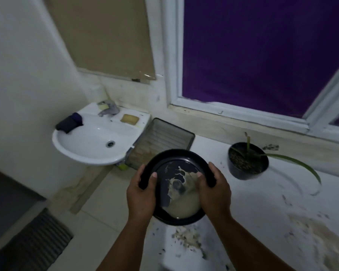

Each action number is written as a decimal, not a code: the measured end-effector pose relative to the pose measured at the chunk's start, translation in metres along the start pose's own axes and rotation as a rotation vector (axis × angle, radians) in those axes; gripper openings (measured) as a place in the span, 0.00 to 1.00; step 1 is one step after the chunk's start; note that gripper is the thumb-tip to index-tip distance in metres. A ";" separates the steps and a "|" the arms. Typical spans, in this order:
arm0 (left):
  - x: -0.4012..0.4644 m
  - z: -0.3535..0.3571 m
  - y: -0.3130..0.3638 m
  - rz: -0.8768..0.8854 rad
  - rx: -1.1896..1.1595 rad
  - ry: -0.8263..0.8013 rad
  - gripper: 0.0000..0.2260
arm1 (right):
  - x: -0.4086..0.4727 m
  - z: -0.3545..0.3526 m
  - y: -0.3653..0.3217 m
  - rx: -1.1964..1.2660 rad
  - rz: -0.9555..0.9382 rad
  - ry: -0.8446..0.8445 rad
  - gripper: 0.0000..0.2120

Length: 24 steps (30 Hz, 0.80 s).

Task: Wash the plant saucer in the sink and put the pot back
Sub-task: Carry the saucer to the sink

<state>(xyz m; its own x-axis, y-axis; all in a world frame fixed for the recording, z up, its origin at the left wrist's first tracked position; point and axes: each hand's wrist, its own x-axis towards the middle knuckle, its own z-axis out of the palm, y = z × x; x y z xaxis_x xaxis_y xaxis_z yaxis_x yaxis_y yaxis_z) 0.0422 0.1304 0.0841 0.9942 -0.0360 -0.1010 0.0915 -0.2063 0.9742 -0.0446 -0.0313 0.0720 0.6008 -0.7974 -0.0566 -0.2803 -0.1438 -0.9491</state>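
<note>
Two hands hold the black plant saucer [176, 169] in the air in front of me, above the near edge of the white table [262, 212]. My left hand [141, 194] grips the saucer's left rim, fingers curled under it and the thumb lying over the top; my right hand [213, 190] grips the right rim the same way. Cloudy brownish water sits pooled in the saucer's near half. The black pot [248, 161] with its thin green plant stands on the table to the right, well apart from the saucer. The white sink [90, 145] hangs on the wall to the left, with a dark tray [164, 139] just beside it. Dirt is smeared over the table near me.
</note>
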 end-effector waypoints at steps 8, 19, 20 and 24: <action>0.086 -0.113 0.001 -0.024 -0.082 0.067 0.21 | -0.017 0.138 -0.058 0.019 -0.023 -0.052 0.26; 0.246 -0.278 0.008 -0.004 -0.018 0.106 0.23 | -0.034 0.349 -0.145 0.056 -0.018 -0.086 0.25; 0.256 -0.288 0.007 -0.009 -0.019 0.116 0.23 | -0.033 0.365 -0.149 0.055 -0.020 -0.096 0.25; 0.300 -0.315 0.003 -0.043 -0.017 0.140 0.20 | -0.021 0.419 -0.162 0.021 -0.039 -0.131 0.25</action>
<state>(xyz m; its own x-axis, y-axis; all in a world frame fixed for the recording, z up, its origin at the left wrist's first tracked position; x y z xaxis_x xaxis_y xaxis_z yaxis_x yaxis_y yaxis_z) 0.3580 0.4267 0.1205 0.9873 0.1098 -0.1145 0.1338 -0.1882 0.9730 0.3017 0.2542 0.0973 0.7038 -0.7080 -0.0584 -0.2399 -0.1595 -0.9576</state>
